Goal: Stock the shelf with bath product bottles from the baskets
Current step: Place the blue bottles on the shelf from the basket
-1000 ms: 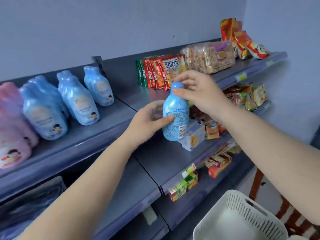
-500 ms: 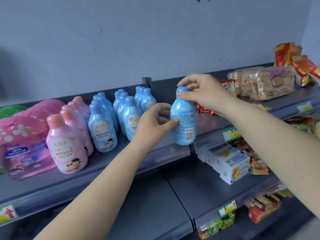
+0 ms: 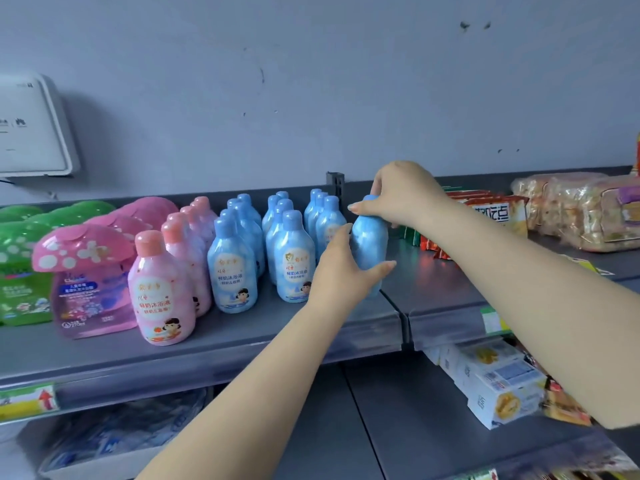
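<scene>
Your right hand (image 3: 401, 195) pinches the cap of a blue bottle (image 3: 369, 244), and your left hand (image 3: 343, 271) curls around its lower body. The bottle stands upright at the right end of the shelf (image 3: 242, 344) (just beside the rows of blue bottles (image 3: 294, 258)), with pink bottles (image 3: 159, 289) further left.

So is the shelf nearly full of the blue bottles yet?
Quite a lot is done: rows of blue bottles and pink bottles already stand on the shelf. Right now the left hand and right hand hold one more blue bottle at the right end of the rows. The baskets are out of view, so what's left is unknown.
</scene>
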